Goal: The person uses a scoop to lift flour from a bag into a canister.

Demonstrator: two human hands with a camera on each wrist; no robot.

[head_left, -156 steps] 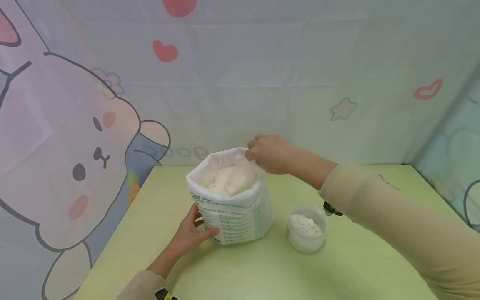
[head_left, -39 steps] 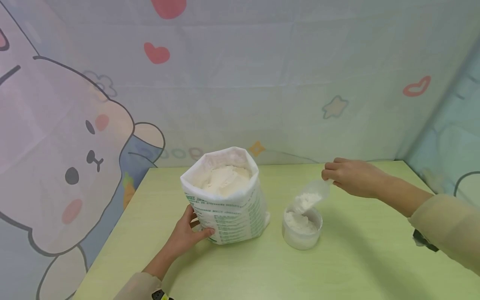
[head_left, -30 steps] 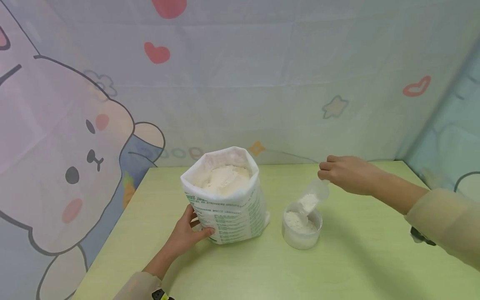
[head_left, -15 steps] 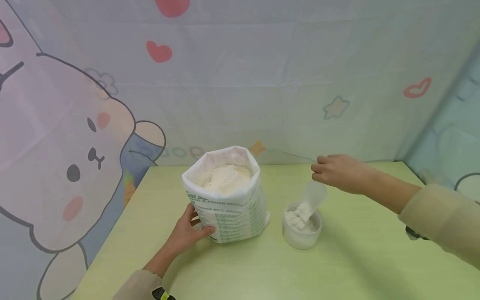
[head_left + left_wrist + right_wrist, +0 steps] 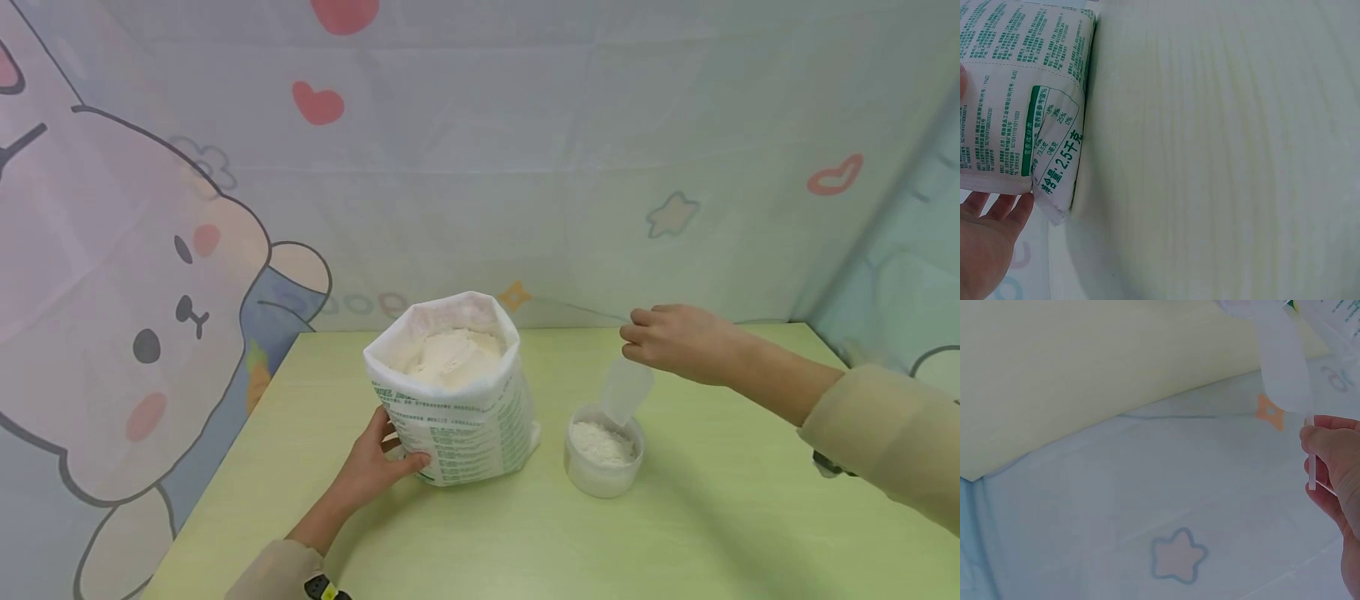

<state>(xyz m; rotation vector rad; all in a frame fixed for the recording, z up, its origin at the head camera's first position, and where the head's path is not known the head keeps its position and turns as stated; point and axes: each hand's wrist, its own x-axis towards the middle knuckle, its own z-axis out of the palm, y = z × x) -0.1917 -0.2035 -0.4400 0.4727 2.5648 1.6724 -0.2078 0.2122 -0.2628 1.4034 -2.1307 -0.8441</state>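
In the head view my left hand (image 5: 375, 464) holds the lower left side of an open white flour bag (image 5: 461, 442) with green print, thumb on its front. The left wrist view shows fingers of that hand (image 5: 991, 244) against the bag's edge (image 5: 1010, 94). Flour (image 5: 453, 358) shows inside the bag's upright mouth. To its right stands a round translucent tub (image 5: 602, 479), flour heaped inside. My right hand (image 5: 678, 342) pinches the thin handle of a translucent plastic scoop (image 5: 627, 390), tipped steeply downward with its end at the tub's far rim. The right wrist view shows that handle (image 5: 1311, 456) between thumb and fingers.
Both containers stand on a pale green table (image 5: 480, 542). Behind it hangs a cartoon-printed cloth (image 5: 465, 217), with another cloth side (image 5: 915, 275) at the right. The table's back edge (image 5: 570, 328) runs just beyond the bag.
My right hand has moved from above the bag to the tub, tipping the scoop. Flour on the scoop has slid into the tub, and its blade now looks bare. The left hand keeps its place.
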